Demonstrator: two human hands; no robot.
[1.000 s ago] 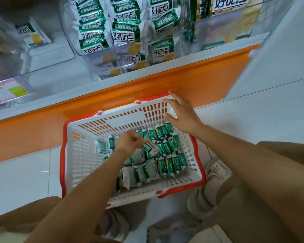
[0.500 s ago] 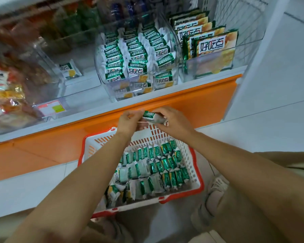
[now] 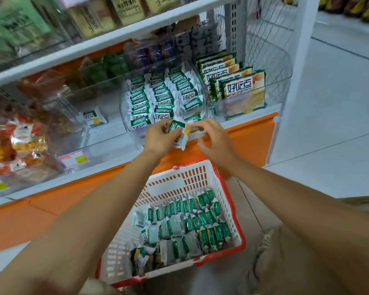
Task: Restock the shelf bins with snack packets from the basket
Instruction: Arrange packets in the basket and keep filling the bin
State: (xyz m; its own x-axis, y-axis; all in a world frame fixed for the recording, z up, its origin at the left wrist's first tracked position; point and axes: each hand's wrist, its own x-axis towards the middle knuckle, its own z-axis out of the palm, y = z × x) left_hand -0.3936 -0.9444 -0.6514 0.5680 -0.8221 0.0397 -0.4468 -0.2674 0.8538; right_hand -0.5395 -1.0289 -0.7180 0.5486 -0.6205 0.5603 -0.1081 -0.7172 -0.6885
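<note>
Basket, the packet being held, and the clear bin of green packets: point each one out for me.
basket (image 3: 185, 179), head view, on its white slatted back wall.
held packet (image 3: 179, 135), head view, on the middle of its wrapper.
clear bin (image 3: 133, 135), head view, on the bare lower front wall.

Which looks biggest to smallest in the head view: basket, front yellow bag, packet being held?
Basket, largest by far.
Front yellow bag, next.
Held packet, smallest.
Nearness to the camera flatters the basket.

Bare forearms (image 3: 115, 199), khaki trousers (image 3: 290, 265), beige sneaker (image 3: 264, 245)
</note>
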